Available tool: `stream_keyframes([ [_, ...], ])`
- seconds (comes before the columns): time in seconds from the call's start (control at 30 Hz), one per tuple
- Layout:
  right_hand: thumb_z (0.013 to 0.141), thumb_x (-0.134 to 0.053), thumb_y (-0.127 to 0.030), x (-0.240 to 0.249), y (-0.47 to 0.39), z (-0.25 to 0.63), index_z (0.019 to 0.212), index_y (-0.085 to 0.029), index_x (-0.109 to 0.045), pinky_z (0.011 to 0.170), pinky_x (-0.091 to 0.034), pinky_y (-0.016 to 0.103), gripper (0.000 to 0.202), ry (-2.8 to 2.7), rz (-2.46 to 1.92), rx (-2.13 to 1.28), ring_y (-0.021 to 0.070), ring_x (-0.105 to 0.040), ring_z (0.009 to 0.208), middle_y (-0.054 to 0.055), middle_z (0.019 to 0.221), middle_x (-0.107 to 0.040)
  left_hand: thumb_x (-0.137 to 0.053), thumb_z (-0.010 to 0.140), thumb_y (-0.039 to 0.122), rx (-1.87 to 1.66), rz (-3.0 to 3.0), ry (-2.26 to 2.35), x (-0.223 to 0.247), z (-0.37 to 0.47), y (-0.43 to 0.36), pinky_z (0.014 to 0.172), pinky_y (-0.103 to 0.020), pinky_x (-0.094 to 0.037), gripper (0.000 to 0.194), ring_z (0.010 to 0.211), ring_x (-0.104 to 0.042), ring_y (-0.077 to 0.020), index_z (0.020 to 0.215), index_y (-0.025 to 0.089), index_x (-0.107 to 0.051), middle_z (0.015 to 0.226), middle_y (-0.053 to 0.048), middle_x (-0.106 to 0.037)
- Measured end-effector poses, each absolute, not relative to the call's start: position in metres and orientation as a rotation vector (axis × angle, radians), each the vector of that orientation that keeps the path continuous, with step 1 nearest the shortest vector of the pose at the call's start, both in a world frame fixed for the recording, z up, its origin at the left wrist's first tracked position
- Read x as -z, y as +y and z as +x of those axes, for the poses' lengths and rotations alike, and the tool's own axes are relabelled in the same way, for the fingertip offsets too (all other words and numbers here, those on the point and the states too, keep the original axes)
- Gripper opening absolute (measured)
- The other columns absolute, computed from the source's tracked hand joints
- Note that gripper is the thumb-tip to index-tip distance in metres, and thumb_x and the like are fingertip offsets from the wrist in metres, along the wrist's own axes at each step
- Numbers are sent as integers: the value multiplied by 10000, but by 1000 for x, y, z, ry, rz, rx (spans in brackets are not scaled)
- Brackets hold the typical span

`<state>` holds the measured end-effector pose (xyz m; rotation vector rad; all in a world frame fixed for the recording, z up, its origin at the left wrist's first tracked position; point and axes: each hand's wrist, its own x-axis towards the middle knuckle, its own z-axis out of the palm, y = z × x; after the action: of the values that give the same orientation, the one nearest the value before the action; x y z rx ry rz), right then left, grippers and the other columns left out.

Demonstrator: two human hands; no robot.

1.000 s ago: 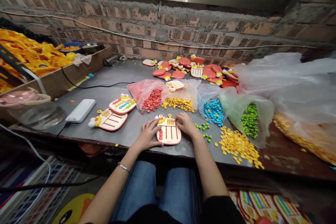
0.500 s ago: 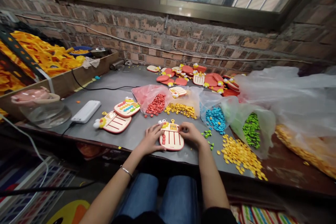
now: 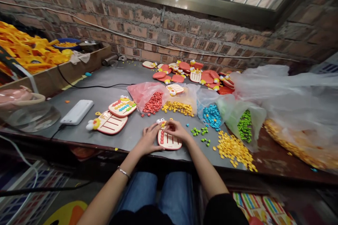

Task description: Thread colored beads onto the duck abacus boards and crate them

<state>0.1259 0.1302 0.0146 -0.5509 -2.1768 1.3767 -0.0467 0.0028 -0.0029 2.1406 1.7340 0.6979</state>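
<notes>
Grey tabletop (image 3: 118,74) bears a slotted board (image 3: 172,143) near its six o'clock edge. The left hand (image 3: 148,140) spreads along the board's nine o'clock side; the right hand (image 3: 178,130) has moved from three o'clock to over its twelve o'clock end, so work seems centred there. Its fingers are bunched; whether they pinch anything cannot be told. Beyond, loose red pieces (image 3: 154,102) lie toward eleven.

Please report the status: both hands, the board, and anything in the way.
Left hand on left edge of board. Right hand over its upper part, hiding some. Red pieces in leftmost slot. Loose green pieces at right.
</notes>
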Motion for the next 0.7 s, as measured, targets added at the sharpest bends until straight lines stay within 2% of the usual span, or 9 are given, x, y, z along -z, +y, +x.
stream_keyframes([
  [0.07, 777, -653, -371, -11, 146, 132, 901, -183, -595, 678, -493, 287, 233, -2020, -648, -1329, 174, -619, 735, 27, 786, -639, -751, 683, 532, -675, 2175, 1731, 3, -47, 3, 1059, -527, -261, 929, 1412, -232, -343, 1450, 265, -299, 1548, -127, -276],
  [0.17, 814, -563, -280, -8, 178, 133, 885, -181, -611, 708, -485, 300, 131, -1951, -910, -968, 176, -602, 757, 50, 852, -635, -747, 682, 536, -667, 2209, 1730, 1, -46, 3, 1046, -537, -275, 812, 1405, -240, -353, 1373, 258, -421, 1546, -122, -283],
  [0.27, 798, -535, -149, -11, 204, 122, 958, -170, -651, 782, -462, 306, 198, -2176, -1107, -596, 179, -578, 840, 87, 1001, -615, -752, 675, 533, -668, 2212, 1729, -2, -46, 2, 1040, -533, -285, 768, 1400, -249, -352, 1328, 249, -467, 1544, -125, -288],
  [0.37, 808, -513, -98, -13, 215, 108, 905, -150, -669, 807, -432, 298, 191, -2414, -1186, -395, 187, -551, 874, 105, 1003, -597, -756, 673, 534, -658, 2193, 1733, -6, -45, 1, 1047, -528, -275, 763, 1401, -245, -349, 1323, 254, -469, 1545, -123, -284],
  [0.5, 843, -447, -103, -11, 217, 104, 838, -156, -661, 780, -429, 299, 220, -2425, -1157, -390, 195, -542, 840, 104, 938, -603, -755, 676, 536, -660, 2186, 1726, -6, -46, 1, 1054, -520, -261, 776, 1406, -233, -342, 1335, 259, -452, 1551, -113, -273],
  [0.6, 805, -454, -100, -7, 216, 120, 813, -157, -659, 780, -454, 315, 213, -2316, -1086, -502, 199, -563, 820, 96, 887, -615, -751, 677, 545, -653, 2195, 1719, -5, -47, 2, 1057, -517, -250, 775, 1406, -231, -339, 1331, 254, -454, 1554, -108, -269],
  [0.7, 773, -507, -154, -6, 205, 146, 846, -168, -659, 714, -485, 311, 169, -2157, -1030, -669, 183, -585, 761, 76, 885, -629, -744, 683, 553, -633, 2187, 1720, -4, -47, 3, 1053, -519, -249, 769, 1403, -234, -344, 1331, 253, -457, 1555, -112, -263],
])
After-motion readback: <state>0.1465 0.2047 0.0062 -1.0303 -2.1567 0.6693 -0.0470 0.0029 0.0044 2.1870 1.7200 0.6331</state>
